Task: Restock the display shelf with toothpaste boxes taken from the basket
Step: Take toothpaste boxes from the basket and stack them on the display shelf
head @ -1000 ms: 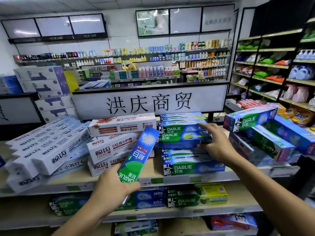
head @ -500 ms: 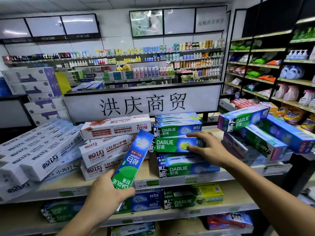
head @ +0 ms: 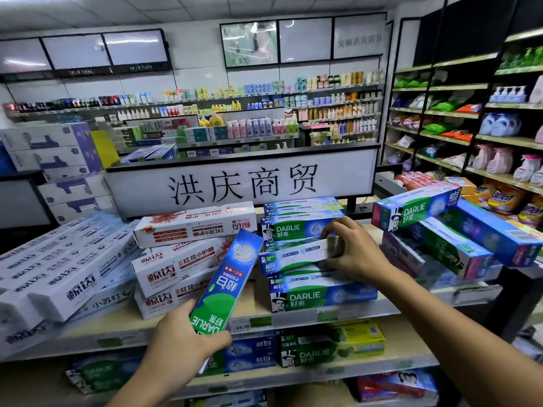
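**Two boxes gripped**

Left hand (head: pixel 182 339) is clamping the lower end of the spare box (head: pixel 229 283), just left of the Darlie stack (head: pixel 311 298), its long axis slanting up toward it; right hand (head: pixel 355 254), nearer, is pinching the middle box (head: pixel 293 258) of that stack.

A white sign (head: pixel 244 188) stood at 12 o'clock, stocked wall shelves (head: pixel 332 99) behind it, dark racks (head: pixel 440 88) at 2 o'clock.
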A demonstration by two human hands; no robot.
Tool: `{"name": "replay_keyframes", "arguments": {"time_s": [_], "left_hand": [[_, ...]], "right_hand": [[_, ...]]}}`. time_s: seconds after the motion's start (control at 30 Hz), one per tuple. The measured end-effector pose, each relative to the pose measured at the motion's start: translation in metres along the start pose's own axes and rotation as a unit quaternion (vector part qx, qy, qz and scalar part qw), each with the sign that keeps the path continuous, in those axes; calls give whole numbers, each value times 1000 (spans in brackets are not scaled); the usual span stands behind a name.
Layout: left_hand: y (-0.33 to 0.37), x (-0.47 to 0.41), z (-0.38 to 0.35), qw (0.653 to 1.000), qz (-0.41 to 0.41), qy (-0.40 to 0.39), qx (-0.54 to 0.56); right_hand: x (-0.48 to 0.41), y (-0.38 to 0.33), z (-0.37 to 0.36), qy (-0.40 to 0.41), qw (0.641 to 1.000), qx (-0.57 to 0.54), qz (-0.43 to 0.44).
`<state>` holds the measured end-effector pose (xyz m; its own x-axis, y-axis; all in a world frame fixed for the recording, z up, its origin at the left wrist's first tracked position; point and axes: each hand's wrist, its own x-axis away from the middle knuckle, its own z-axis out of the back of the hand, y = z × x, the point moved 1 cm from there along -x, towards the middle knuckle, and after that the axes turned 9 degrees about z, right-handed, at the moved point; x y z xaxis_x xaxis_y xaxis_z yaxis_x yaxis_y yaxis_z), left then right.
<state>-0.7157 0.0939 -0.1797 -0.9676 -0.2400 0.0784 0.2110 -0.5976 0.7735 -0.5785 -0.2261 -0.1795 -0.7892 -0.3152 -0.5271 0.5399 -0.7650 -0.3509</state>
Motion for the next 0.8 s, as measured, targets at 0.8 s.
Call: {"name": "replay_keyframes", "arguments": {"time_s": [0.8], "left_hand": [[6,1,-2,1000,8,-10,1]], "right_hand": [[36,-1,2,10,1000,-17,-22]]}}
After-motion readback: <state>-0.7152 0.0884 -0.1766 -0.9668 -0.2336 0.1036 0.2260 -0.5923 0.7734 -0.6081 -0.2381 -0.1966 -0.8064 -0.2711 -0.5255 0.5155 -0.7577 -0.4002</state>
